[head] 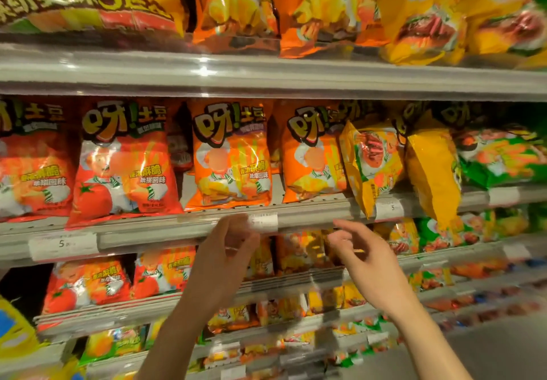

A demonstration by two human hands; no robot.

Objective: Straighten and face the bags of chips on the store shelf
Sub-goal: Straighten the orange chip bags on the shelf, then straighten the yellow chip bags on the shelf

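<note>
Both hands are raised in front of the shelf (pixel 310 212) edge and hold nothing — the left hand (pixel 229 249) has loosely curled fingers just below the price strip, the right hand (pixel 362 253) spreads relaxed fingers beside it. On the shelf above, orange bags (pixel 231 154) stand upright facing out, while two yellow bags (pixel 373 166) to their right lean tilted over the edge.

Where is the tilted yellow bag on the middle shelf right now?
In the head view the tilted yellow bag sits right of centre on the middle shelf, leaning beside an orange bag, above the right hand.
</note>
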